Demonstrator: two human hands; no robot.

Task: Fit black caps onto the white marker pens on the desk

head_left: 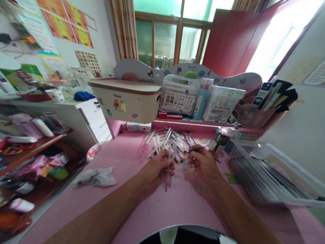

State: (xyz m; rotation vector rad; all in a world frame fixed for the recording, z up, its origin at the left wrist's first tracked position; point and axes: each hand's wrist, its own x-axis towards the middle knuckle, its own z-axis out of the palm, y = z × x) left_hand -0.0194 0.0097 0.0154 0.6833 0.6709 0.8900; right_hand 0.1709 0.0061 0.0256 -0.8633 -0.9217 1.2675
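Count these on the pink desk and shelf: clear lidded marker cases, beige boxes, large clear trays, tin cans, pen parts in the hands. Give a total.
Clear lidded marker cases: 2
Beige box: 1
Large clear tray: 1
Tin can: 1
White pen barrel, left hand: 1
Thin dark refill, right hand: 1
Total: 7

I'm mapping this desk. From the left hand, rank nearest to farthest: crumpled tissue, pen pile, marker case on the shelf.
1. Pen pile, just ahead of the left hand.
2. Crumpled tissue, off to its left.
3. Marker case, on the back shelf.
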